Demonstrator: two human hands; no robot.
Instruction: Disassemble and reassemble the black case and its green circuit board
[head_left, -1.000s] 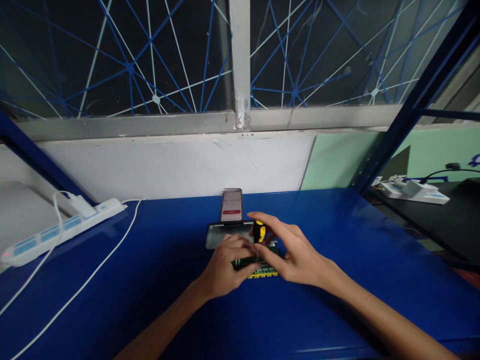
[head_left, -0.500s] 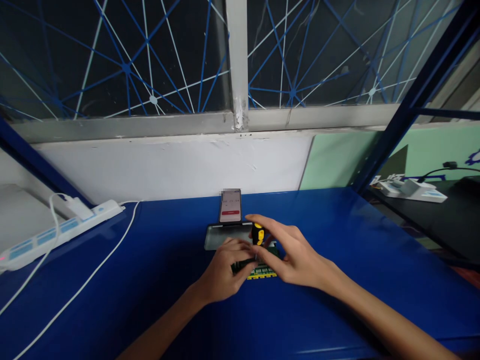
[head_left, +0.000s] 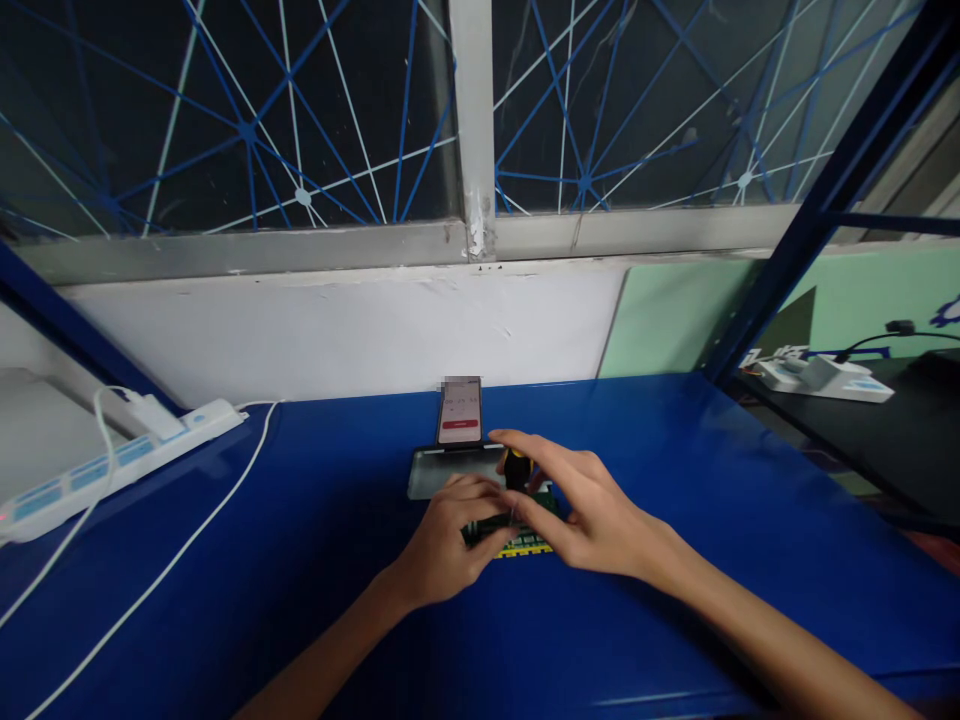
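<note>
A small green circuit board (head_left: 517, 541) with yellow connectors lies on the blue table (head_left: 300, 560). My left hand (head_left: 450, 535) is curled over the board's left end, fingers pressed on it. My right hand (head_left: 577, 510) pinches a short screwdriver with a black and yellow handle (head_left: 515, 467), held upright with its tip down on the board. Most of the handle is hidden behind my fingers.
Just behind the board a grey tray (head_left: 442, 472) lies flat, and a phone (head_left: 460, 412) with a lit screen stands at its back. A white power strip (head_left: 112, 455) with a cable (head_left: 172, 565) lies at the left. A dark side table (head_left: 885, 420) is at right.
My right fingers have shifted round the screwdriver handle and cover more of its yellow part. The view has drifted slightly. The left hand stays on the board.
</note>
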